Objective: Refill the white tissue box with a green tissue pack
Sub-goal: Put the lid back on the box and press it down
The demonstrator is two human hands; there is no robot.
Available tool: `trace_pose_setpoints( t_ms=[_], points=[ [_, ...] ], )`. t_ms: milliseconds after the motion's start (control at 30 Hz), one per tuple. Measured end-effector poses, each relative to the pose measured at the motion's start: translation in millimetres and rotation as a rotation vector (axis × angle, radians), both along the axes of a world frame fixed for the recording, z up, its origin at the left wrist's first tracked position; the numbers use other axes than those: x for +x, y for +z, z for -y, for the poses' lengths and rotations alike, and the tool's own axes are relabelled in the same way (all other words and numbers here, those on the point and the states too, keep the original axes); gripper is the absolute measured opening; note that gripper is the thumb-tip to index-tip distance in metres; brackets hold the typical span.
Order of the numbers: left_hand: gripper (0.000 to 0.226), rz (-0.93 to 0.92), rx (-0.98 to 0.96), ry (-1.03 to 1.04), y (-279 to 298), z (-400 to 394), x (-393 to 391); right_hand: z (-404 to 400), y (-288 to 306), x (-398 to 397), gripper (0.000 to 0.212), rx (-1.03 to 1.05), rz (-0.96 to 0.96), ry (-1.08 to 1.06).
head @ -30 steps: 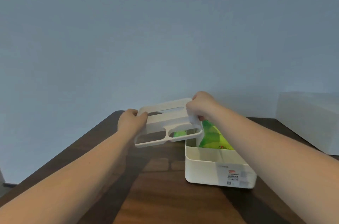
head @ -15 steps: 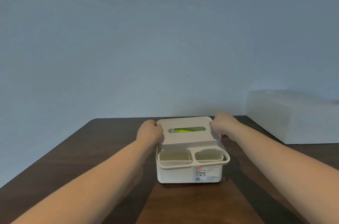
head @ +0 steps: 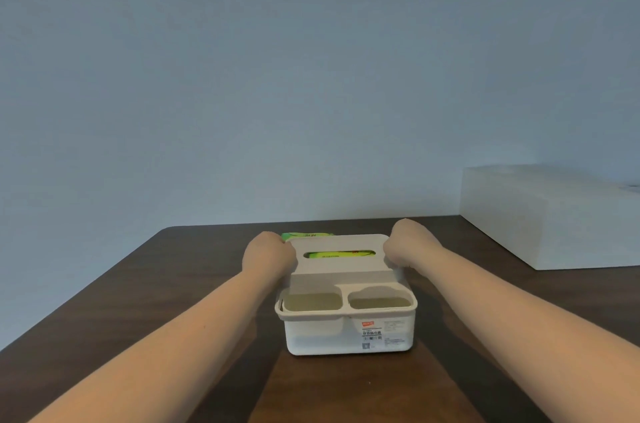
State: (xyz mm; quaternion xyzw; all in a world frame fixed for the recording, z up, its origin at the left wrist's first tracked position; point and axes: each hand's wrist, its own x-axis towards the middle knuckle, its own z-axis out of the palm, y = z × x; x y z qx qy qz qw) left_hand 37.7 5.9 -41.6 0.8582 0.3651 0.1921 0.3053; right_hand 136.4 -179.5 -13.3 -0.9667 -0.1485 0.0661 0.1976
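Observation:
The white tissue box [head: 346, 332] stands on the dark wooden table in the middle of the head view. Its white lid [head: 341, 267], with a slot and two front compartments, sits on top of it. A green tissue pack [head: 339, 254] shows through the slot. A second strip of green pack [head: 306, 235] peeks out behind the lid's far left corner. My left hand [head: 268, 254] grips the lid's left edge and my right hand [head: 408, 244] grips its right edge, fingers curled.
A large white box [head: 550, 218] rests at the table's [head: 156, 301] far right, against the plain wall. The table's far edge runs just behind the tissue box; its left edge slants toward me.
The lid, held raised and tilted to the left of the open box a second ago, now sits down on the box. Both hands stay at its sides.

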Motion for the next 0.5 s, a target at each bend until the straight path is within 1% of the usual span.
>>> trace_pose_setpoints(
  t_ms=[133,233,400,500],
  points=[
    [0.017,-0.05,-0.04,-0.011,2,3,6,0,-3,6,0.02,-0.038,-0.021,-0.025],
    [0.013,-0.049,-0.041,-0.014,1,1,11,-2,-5,9,0.019,-0.059,-0.045,-0.018],
    [0.011,-0.065,-0.037,-0.029,-3,-5,17,-10,-8,20,0.019,-0.084,-0.063,-0.023],
    [0.012,-0.114,-0.026,-0.042,-2,-7,21,-13,-10,24,0.022,-0.12,-0.049,-0.001]
  ],
)
